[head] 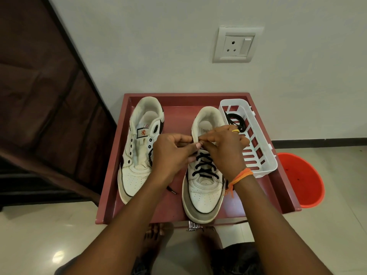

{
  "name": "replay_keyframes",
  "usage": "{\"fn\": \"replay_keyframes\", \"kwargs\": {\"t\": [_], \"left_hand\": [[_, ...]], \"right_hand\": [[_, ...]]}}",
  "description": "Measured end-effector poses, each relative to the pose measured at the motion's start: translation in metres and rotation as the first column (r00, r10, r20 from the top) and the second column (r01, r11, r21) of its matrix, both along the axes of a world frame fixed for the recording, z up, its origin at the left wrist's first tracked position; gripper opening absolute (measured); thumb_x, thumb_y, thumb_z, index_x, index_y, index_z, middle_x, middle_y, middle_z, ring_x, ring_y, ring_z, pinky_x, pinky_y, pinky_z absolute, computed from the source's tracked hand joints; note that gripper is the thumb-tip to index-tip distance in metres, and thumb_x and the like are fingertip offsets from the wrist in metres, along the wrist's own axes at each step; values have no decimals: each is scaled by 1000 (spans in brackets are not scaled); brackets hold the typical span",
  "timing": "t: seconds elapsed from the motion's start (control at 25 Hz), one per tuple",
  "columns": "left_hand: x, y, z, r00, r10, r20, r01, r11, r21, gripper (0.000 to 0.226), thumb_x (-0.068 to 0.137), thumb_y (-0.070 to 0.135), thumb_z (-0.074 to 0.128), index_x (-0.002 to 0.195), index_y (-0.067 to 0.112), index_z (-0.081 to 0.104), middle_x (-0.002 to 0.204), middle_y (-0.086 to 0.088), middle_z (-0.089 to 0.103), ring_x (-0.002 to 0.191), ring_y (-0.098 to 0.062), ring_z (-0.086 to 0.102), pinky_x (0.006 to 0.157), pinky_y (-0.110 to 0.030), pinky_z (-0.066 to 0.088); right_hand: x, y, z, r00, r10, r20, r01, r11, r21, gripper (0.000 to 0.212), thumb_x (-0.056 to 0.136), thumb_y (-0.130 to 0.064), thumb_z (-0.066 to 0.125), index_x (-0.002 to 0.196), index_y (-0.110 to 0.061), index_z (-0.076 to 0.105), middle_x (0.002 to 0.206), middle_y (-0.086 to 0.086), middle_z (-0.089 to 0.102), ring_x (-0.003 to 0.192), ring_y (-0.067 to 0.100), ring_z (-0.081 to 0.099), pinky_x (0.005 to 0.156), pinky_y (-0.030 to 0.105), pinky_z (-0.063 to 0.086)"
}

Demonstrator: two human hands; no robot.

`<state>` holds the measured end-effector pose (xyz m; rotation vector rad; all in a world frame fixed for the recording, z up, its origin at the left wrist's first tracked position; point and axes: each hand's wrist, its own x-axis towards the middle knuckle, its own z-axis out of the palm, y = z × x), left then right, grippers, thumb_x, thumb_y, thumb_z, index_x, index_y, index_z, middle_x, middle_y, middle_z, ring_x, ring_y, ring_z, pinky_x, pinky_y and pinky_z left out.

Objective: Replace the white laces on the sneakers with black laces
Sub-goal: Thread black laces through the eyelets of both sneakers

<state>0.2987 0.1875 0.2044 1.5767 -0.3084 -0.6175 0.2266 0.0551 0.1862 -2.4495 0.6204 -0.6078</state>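
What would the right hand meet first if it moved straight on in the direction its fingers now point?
The right hand points its fingers left, over the black-laced sneaker. It would probably meet the left hand first, since their fingertips almost touch at the lace; depth is hard to judge.

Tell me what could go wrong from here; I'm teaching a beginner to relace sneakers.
The free lace tip lies loose on the tray and may slip back through an eyelet. Both hands, left hand and right hand, hide the top eyelets of the right sneaker, so a skipped hole could go unnoticed.
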Motion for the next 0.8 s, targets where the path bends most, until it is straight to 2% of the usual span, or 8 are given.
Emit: {"fn": "replay_keyframes", "kwargs": {"t": [0.04,0.12,0.24,0.44,0.6,0.64,0.72,0.8], "left_hand": [[1,1,1,999,-5,-42,4,1000,-9,15,77,3,82,88,5,72,81,-17,73,74,-25,75,66,-38,62],[7,3,1,995,-35,-92,35,999,-4,19,79,4,80,96,2,71,79,-13,73,71,-22,73,62,-36,62],[11,5,-3,993,-70,-94,71,997,8,11,88,1,70,92,11,72,74,-6,72,66,-16,70,59,-31,61],[6,2,-8,998,-38,-43,38,999,1,16,90,1,67,87,16,73,69,-1,71,60,-9,65,50,-24,56],[3,0,-12,1000,25,-11,-25,1000,19,15,89,4,69,85,18,73,72,-3,72,59,-9,66,48,-25,55],[3,-1,-13,999,37,2,-37,999,25,14,89,5,70,86,19,73,73,-3,73,60,-9,66,49,-26,55],[5,-1,-13,999,36,20,-36,999,37,9,88,7,72,89,16,75,75,-4,74,61,-9,67,49,-26,55],[8,-2,-12,999,-15,39,13,999,48,12,84,12,77,96,8,75,77,-7,75,62,-10,68,51,-27,54]], "right_hand": [[0,0,2,1000,-23,17,22,999,45,18,81,-23,69,94,-33,77,84,-13,70,106,25,55,85,58,40],[-2,4,9,995,-89,34,83,987,141,47,78,-21,75,121,-37,65,75,-21,68,108,13,57,90,54,39],[-2,6,12,991,-117,66,95,957,274,78,77,-17,78,145,-28,41,72,-22,69,104,-15,52,99,46,39],[3,10,7,974,-192,119,142,930,338,66,72,-18,82,130,-22,51,77,-16,72,113,5,58,99,51,41],[-1,9,6,981,-124,152,33,867,497,71,72,-23,80,134,-27,47,83,-11,75,114,-3,55,102,49,42],[-3,8,7,982,-94,161,-8,843,538,76,74,-21,79,140,-27,42,88,-8,75,115,-9,52,103,44,42],[-6,8,10,988,-42,151,-51,823,565,85,81,-11,75,150,-21,27,99,-1,74,111,-18,48,99,22,39],[-7,8,12,991,-43,123,-17,892,452,87,82,-10,74,152,-18,24,91,-11,73,112,-10,49,90,5,33]]}}
